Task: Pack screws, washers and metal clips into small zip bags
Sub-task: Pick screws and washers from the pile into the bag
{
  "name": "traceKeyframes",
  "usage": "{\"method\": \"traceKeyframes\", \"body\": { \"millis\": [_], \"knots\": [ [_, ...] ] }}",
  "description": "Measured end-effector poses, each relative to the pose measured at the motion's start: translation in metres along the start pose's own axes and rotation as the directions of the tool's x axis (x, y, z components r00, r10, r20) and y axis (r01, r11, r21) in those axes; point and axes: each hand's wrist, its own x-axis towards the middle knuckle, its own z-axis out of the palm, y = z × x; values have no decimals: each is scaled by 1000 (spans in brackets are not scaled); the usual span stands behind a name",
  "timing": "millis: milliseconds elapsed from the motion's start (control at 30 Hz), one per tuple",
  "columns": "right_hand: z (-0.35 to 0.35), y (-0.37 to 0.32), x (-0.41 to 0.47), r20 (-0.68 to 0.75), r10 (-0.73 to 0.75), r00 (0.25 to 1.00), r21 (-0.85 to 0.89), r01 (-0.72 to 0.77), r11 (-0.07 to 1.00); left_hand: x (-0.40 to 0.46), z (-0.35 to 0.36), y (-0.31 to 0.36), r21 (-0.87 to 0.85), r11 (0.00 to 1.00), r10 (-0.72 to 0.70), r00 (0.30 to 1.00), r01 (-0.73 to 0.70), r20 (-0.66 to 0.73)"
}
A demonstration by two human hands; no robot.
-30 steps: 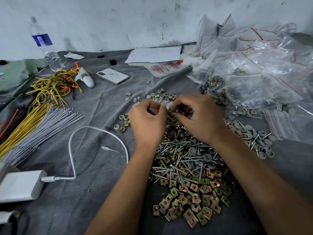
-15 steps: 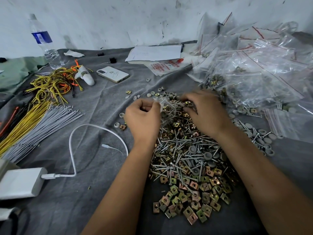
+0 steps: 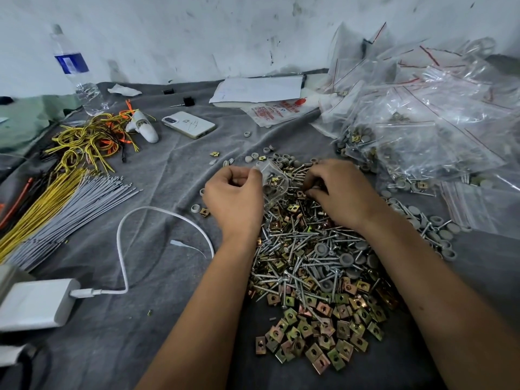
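Observation:
A heap of silver screws (image 3: 298, 249), grey washers (image 3: 345, 258) and brass-coloured square metal clips (image 3: 318, 336) lies on the grey cloth (image 3: 157, 319) in front of me. My left hand (image 3: 233, 201) pinches the rim of a small clear zip bag (image 3: 274, 184) that holds a few screws and clips, just above the far end of the heap. My right hand (image 3: 340, 192) is curled, fingertips down among the screws at the heap's far end; what it holds is hidden.
Filled and empty zip bags (image 3: 427, 130) pile up at the right. A phone (image 3: 188, 124), papers (image 3: 259, 90) and a water bottle (image 3: 76, 71) lie beyond. Yellow and grey wire bundles (image 3: 56, 201) fill the left; a white charger (image 3: 36, 304) and cable (image 3: 123, 249) sit near left.
My hands have come apart: the right one left the bag's mouth and dropped onto the screws to the right. The left hand keeps the bag, now hanging open.

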Motion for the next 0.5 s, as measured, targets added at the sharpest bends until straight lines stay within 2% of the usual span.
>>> {"method": "traceKeyframes", "body": {
  "millis": [233,400,500],
  "knots": [
    [-5,4,-1,-243,102,965,200,-53,978,-3,1,1,18,999,34,998,-35,61],
    [-7,-9,-5,-315,-31,949,275,122,954,-6,3,2,45,993,102,988,-108,112],
    [-5,-17,-6,-298,-134,945,275,219,936,-6,4,2,70,989,122,985,-132,122]
  ]
}}
